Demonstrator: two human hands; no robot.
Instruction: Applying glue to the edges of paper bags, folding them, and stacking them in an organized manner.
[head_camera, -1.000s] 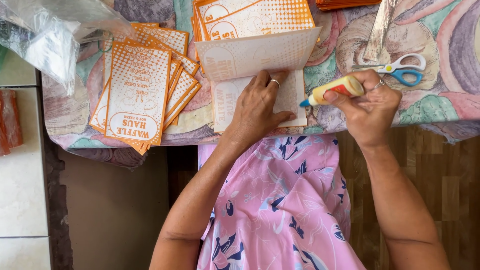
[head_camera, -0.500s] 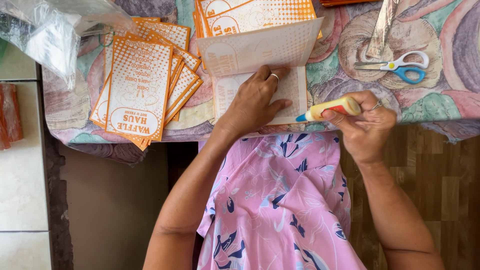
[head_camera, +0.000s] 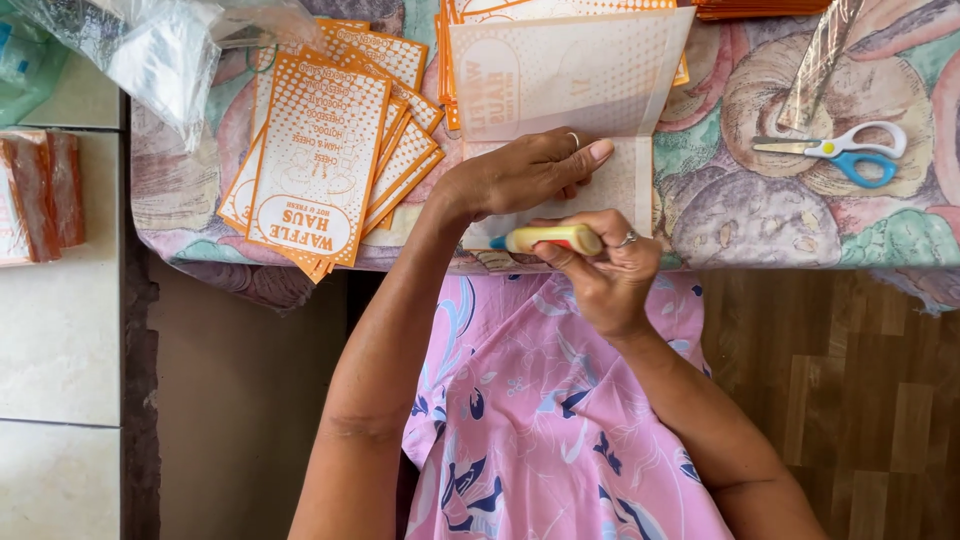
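Observation:
My left hand (head_camera: 530, 172) lies flat, fingers spread, on a white folded paper sheet (head_camera: 570, 90) at the table's near edge. The sheet's upper flap stands up, with faint orange print showing through. My right hand (head_camera: 605, 265) grips a yellow glue stick (head_camera: 548, 239) with a blue tip. The tip points left along the sheet's bottom edge, just under my left hand.
A fanned pile of orange-and-white printed paper bags (head_camera: 320, 150) lies to the left on the flowered tablecloth (head_camera: 760, 210). More orange bags (head_camera: 460, 60) sit behind the sheet. Scissors (head_camera: 845, 150) with blue and white handles lie at right. Clear plastic bags (head_camera: 150, 45) sit top left.
My right hand has swept the glue stick leftward, from beside the sheet's right edge to under my left hand. My left hand stays pressed on the sheet.

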